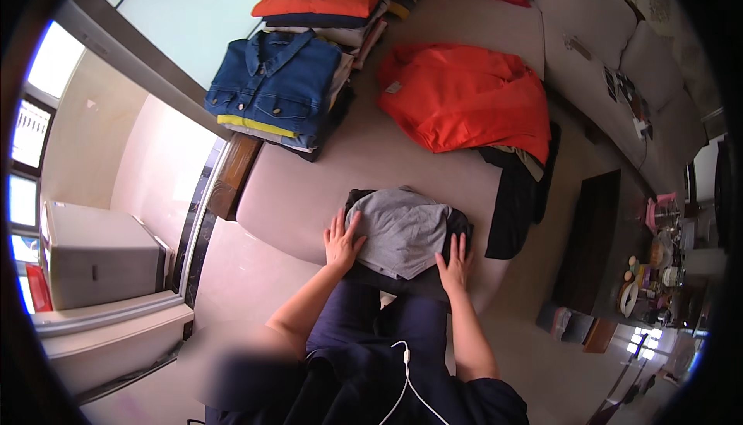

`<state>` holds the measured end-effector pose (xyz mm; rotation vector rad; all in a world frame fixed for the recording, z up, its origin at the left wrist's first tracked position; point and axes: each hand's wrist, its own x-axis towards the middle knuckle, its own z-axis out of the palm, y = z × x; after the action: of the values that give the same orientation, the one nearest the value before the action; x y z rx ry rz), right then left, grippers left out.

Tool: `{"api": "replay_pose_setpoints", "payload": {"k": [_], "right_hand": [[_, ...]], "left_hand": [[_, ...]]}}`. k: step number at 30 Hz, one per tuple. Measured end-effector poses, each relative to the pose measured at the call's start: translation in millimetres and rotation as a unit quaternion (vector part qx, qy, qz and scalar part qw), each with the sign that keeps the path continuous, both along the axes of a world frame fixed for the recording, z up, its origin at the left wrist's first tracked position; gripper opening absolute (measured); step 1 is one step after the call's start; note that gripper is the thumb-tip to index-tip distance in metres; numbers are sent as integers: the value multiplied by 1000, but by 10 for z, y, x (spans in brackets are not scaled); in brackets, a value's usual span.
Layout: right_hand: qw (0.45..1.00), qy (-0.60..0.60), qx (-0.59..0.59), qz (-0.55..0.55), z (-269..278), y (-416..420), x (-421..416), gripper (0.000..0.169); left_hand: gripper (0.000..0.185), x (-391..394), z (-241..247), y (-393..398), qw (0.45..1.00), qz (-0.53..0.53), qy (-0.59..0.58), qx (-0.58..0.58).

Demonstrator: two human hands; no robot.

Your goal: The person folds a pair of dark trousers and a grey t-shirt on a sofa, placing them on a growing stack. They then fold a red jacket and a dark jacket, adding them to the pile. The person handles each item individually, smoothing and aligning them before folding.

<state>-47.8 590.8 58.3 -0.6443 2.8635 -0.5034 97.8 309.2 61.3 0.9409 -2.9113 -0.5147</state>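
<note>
A crumpled grey garment (400, 230) lies on top of a black garment (426, 283) at the front edge of a sofa, close to my knees. My left hand (342, 245) rests with spread fingers at the left side of the grey cloth. At the opposite side my right hand (455, 265) lies on the black cloth, its fingers apart. Neither hand grips the fabric. How the black garment runs beneath the grey one is hidden.
Behind them a heap with a red garment (464, 97) and black clothing (511, 210) covers the right of the sofa seat (360, 172). Folded stacks, one topped by a denim shirt (276, 82), stand back left. A low table (589, 245) is to the right.
</note>
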Motion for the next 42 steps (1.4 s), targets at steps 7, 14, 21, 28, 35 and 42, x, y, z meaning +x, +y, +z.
{"api": "replay_pose_setpoints", "payload": {"k": [7,14,21,28,35,42], "right_hand": [[890,-288,-226,-272,-45,348,71,87],[801,-441,-344,-215,-36,462,-13,81],[812,-443,-320,-205,-147,539,144,86],[878,-353,-257,-196,-104,383,293,78],[917,-278,-114,-260,575,273,517,82],[862,-321,-376,-113,1303,535,986,67]], "left_hand": [[97,118,-230,-258,923,229,2,310],[68,283,-711,-441,889,89,25,448],[72,310,-616,-395,918,4,-53,392],[69,319,-721,-412,897,38,-22,439],[56,456,-166,-33,933,43,79,347],[53,1264,713,-15,912,32,242,330]]}}
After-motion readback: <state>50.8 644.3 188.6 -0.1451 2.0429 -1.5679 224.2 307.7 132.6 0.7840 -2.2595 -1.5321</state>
